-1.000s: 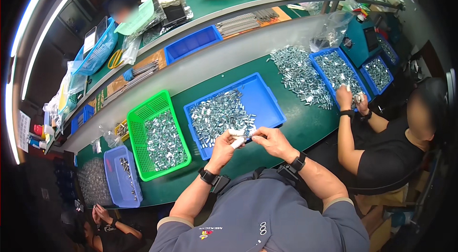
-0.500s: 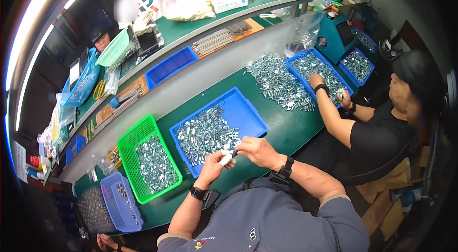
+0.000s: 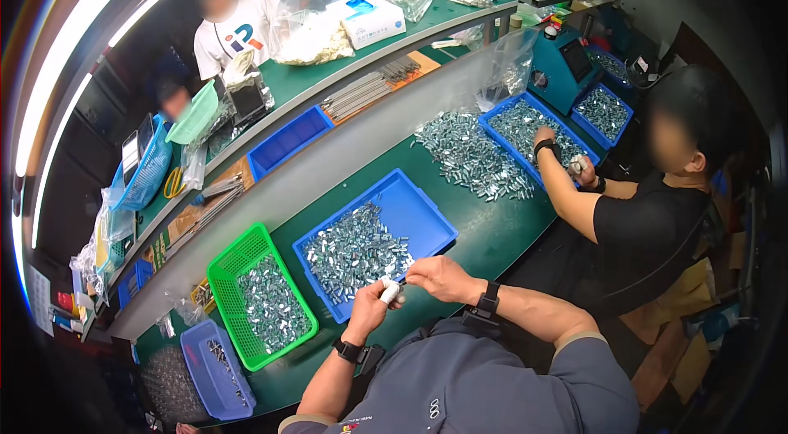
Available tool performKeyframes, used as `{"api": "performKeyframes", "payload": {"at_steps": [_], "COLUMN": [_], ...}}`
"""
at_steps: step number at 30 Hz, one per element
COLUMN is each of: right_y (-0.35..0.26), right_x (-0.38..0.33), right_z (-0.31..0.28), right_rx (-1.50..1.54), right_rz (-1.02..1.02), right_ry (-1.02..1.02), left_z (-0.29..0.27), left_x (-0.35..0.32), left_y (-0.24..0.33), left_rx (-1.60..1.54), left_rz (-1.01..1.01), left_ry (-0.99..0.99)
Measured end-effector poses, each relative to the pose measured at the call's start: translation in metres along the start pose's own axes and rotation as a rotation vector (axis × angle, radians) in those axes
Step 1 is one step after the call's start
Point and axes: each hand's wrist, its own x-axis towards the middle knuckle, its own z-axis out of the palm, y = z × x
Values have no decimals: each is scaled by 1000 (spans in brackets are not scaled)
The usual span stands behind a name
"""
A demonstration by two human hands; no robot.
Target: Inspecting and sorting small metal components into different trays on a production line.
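My left hand (image 3: 371, 311) is closed in a pinch at the near edge of a blue tray (image 3: 427, 208). White coverings show on its fingertips. Close beside it on the right, my right hand (image 3: 445, 279) is closed too, its fingertips almost meeting the left ones. Whatever sits between the fingers is too small and too hidden to name. Many small shiny metal cylinders (image 3: 353, 249) fill the left part of the tray under my hands, while its right part shows bare blue bottom.
Left of the tray stands a green basket (image 3: 217, 270) of similar parts, then a bluish bin (image 3: 197, 360). A loose heap of parts (image 3: 468, 155) lies far right. A co-worker (image 3: 657, 179) reaches into another blue tray (image 3: 566, 126). A raised shelf (image 3: 304, 77) runs behind.
The view has shifted slightly, so the table sits a little lower. My hands stay together at the tray's edge, and the dark piece seen between them earlier is now hardly visible.
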Motion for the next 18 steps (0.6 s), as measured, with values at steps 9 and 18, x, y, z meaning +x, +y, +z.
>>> {"api": "performKeyframes", "payload": {"at_steps": [9,18], "right_y": [-11,-12], "right_x": [-1,0], "right_z": [-21,-26], "right_rx": [-139,-179], "right_rz": [-271,-277], "right_ry": [113,76], "left_z": [3,6], "left_x": [12,8], "left_y": [12,3], "left_rx": [-186,-291], "left_rz": [-46,-85], "left_ry": [-124,-183]}}
